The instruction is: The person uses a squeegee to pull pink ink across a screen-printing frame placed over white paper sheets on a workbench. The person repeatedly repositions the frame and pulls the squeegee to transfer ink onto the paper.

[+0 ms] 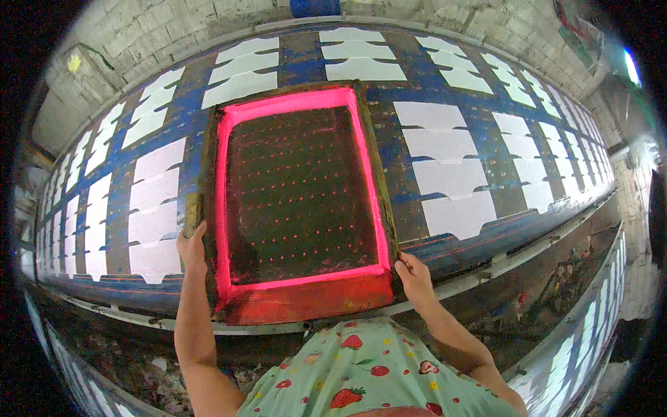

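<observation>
A large screen printing frame (pixel 302 194) with dark mesh lies in front of me over the long table. Bright pink ink lines its inner border, and small pink dots run in rows across the mesh. My left hand (pixel 192 249) grips the frame's left side near the front, thumb up along the edge. On the opposite side, my right hand (pixel 415 275) has its fingers closed on the right edge near the front corner. White cut fabric pieces (pixel 448 167) lie to the right of the frame, and more fabric pieces (pixel 157 208) lie to its left.
The long blue-stained table (pixel 389 125) carries rows of white fabric pieces, also along its far side. A rail (pixel 479 271) follows its near edge. Block walls (pixel 208 17) stand beyond. Another table with white pieces (pixel 590 347) shows at lower right.
</observation>
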A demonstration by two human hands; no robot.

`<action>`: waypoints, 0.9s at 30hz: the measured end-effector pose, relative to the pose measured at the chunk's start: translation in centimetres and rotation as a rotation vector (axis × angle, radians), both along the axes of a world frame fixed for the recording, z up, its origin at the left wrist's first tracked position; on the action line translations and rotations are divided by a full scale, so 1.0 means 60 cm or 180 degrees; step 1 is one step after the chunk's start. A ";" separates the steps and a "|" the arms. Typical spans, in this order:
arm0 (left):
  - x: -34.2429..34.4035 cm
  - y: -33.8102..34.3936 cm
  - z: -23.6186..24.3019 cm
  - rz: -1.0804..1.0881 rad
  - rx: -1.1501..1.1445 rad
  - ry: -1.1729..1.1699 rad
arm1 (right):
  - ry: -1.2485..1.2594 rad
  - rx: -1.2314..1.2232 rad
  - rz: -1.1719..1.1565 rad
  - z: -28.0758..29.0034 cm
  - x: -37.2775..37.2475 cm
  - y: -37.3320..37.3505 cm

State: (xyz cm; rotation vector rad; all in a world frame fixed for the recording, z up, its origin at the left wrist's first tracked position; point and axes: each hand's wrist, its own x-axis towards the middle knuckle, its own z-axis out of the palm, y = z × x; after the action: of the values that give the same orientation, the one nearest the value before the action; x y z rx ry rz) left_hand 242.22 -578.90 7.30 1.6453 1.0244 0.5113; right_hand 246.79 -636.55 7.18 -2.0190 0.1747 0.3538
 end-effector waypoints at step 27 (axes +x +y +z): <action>0.162 -0.360 0.048 -0.0050 -0.1061 -0.1126 | -0.0808 -0.0424 -0.0318 0.077 0.185 -0.340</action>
State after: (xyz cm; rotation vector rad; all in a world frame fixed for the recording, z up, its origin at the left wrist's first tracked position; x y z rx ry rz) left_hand 251.91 -600.51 10.17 1.2145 0.7839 0.5641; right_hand 257.88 -656.94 11.77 -2.1564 0.1429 0.0215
